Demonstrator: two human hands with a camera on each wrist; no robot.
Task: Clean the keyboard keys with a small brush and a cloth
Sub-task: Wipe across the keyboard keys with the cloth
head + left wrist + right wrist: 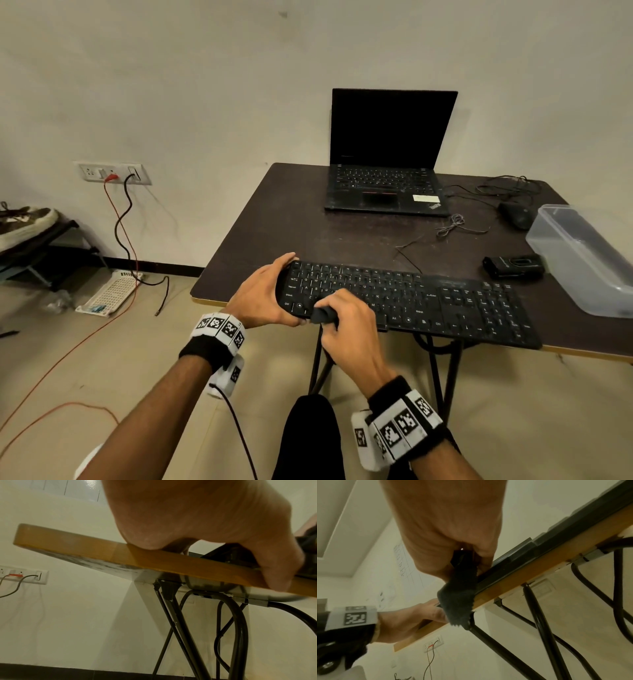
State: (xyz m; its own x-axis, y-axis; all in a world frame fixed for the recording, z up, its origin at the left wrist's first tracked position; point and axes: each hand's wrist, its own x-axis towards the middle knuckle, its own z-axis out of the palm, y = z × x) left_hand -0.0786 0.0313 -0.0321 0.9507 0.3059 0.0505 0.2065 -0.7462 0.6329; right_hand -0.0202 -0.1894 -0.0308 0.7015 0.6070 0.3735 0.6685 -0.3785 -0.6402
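A black full-size keyboard lies along the near edge of the dark table. My left hand grips its left end, thumb at the near edge and fingers over the far corner. My right hand holds a dark cloth bunched in its fingers, pressed on the lower-left keys near the front edge. In the right wrist view the cloth hangs down over the keyboard's front edge and the table rim. The left wrist view shows my palm on the table edge. No brush is visible.
An open black laptop stands at the back of the table. To the right are a mouse with loose cables, a small black device and a clear plastic box. Folding table legs are below; cords trail across the floor at left.
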